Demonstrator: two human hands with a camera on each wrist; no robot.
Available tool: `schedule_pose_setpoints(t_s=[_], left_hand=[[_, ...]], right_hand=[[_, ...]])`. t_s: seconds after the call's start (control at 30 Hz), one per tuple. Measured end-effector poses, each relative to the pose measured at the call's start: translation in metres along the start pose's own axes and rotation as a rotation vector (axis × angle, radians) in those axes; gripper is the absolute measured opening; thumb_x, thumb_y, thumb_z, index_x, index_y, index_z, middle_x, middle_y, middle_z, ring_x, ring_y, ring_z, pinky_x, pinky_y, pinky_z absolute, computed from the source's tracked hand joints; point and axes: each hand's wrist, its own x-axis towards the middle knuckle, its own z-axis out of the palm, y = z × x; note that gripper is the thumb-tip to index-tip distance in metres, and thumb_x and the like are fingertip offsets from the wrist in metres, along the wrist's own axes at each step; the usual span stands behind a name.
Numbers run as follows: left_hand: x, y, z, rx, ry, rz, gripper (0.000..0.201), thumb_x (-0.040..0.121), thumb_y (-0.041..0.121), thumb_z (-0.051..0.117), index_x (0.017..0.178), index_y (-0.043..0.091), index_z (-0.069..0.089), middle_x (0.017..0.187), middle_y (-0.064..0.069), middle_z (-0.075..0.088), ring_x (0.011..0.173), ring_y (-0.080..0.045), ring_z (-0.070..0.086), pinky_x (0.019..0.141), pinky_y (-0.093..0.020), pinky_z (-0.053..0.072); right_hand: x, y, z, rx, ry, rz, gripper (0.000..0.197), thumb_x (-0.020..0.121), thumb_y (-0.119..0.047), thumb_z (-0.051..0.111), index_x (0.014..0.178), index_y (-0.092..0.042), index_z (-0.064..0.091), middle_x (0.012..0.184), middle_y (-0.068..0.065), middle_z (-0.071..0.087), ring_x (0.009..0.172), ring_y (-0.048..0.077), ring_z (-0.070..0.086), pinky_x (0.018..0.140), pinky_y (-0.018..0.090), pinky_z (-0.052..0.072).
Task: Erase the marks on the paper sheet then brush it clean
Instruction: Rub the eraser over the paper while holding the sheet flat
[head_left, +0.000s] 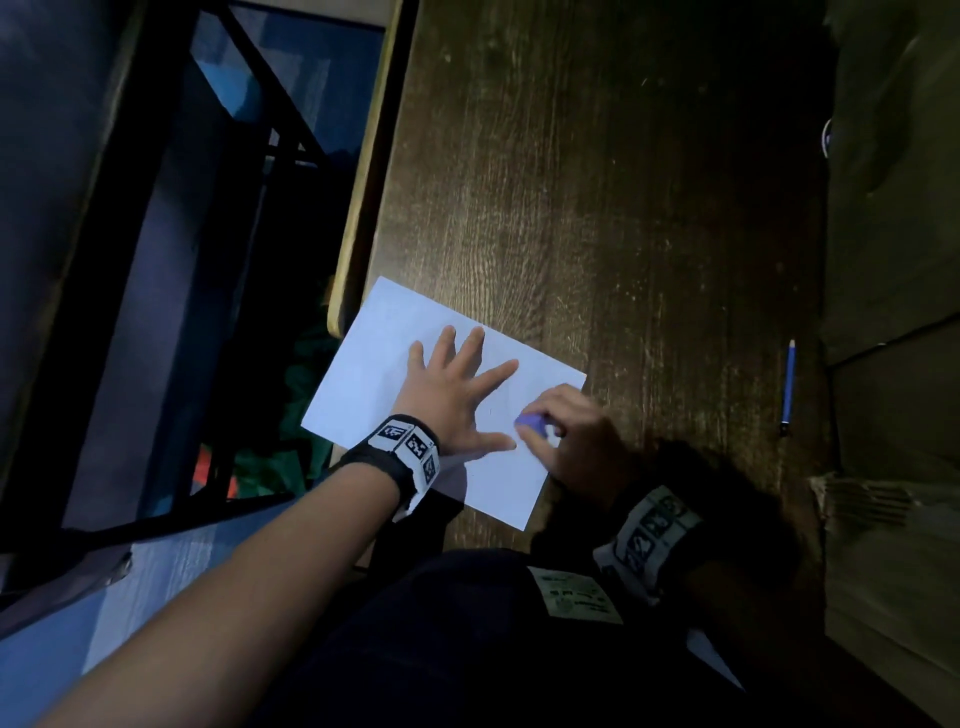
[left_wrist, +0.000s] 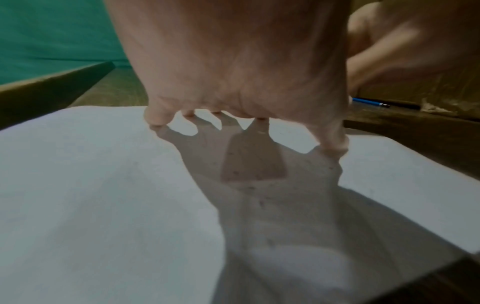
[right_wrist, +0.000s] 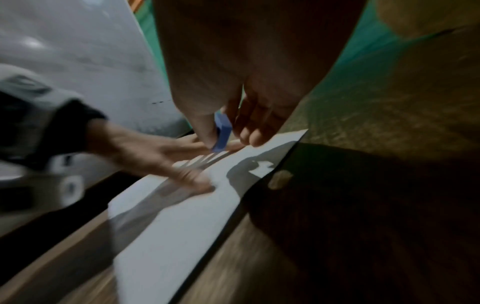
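A white paper sheet (head_left: 374, 364) lies on the dark wooden table (head_left: 597, 208), near its left edge. My left hand (head_left: 457, 387) lies flat on the sheet with fingers spread, pressing it down. In the left wrist view the fingertips (left_wrist: 155, 120) touch the paper (left_wrist: 91, 185), and small eraser crumbs speckle the shadowed area. My right hand (head_left: 571, 431) pinches a blue eraser (head_left: 531, 423) against the sheet's right part, just beside the left thumb. The right wrist view shows the eraser (right_wrist: 222, 131) held upright between thumb and fingers, its lower end on the paper (right_wrist: 182, 226).
A blue pencil (head_left: 788, 384) lies on the table to the right, near a cardboard box (head_left: 893, 260). The table's left edge (head_left: 363, 208) runs close to the sheet, with a black chair frame (head_left: 156, 260) and floor beyond.
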Motion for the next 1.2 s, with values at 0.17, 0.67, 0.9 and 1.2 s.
schedule_pose_setpoints(t_s=[0.17, 0.67, 0.9, 1.2], left_hand=[[-0.009, -0.044, -0.004, -0.065, 0.076, 0.032, 0.102, 0.075, 0.091, 0.031, 0.161, 0.039, 0.017, 0.165, -0.009, 0.023, 0.146, -0.033, 0.023, 0.115, -0.057, 0.023], [-0.077, -0.007, 0.012, -0.098, 0.008, -0.116, 0.094, 0.092, 0.069, 0.053, 0.158, 0.013, 0.018, 0.13, -0.006, 0.042, 0.116, -0.026, 0.045, 0.093, -0.037, 0.04], [-0.041, -0.029, -0.005, -0.255, 0.066, 0.119, 0.078, 0.061, 0.05, 0.093, 0.124, 0.017, 0.06, 0.138, 0.002, 0.039, 0.124, -0.024, 0.048, 0.089, -0.041, 0.053], [-0.019, -0.019, -0.004, -0.125, -0.082, 0.082, 0.147, 0.054, 0.075, 0.085, 0.163, 0.031, -0.003, 0.169, 0.001, -0.022, 0.157, -0.024, -0.016, 0.127, -0.051, 0.003]], right_hand=[[-0.013, 0.011, 0.008, -0.084, -0.146, -0.021, 0.009, 0.082, -0.012, 0.07, 0.092, -0.012, 0.07, 0.126, 0.005, 0.065, 0.115, 0.02, 0.059, 0.1, 0.034, 0.046], [0.036, 0.003, 0.008, -0.08, -0.126, 0.2, 0.003, 0.091, -0.013, 0.059, 0.091, -0.014, 0.062, 0.115, -0.001, 0.063, 0.11, 0.014, 0.056, 0.089, 0.025, 0.043], [0.059, 0.016, 0.001, -0.027, -0.066, 0.158, 0.008, 0.093, -0.015, 0.061, 0.098, -0.016, 0.068, 0.113, -0.004, 0.056, 0.106, 0.011, 0.053, 0.091, 0.027, 0.045], [0.012, -0.021, 0.034, 0.018, -0.332, 0.037, 0.016, 0.09, -0.021, 0.061, 0.089, -0.007, 0.069, 0.079, -0.002, 0.054, 0.069, 0.011, 0.053, 0.071, 0.024, 0.048]])
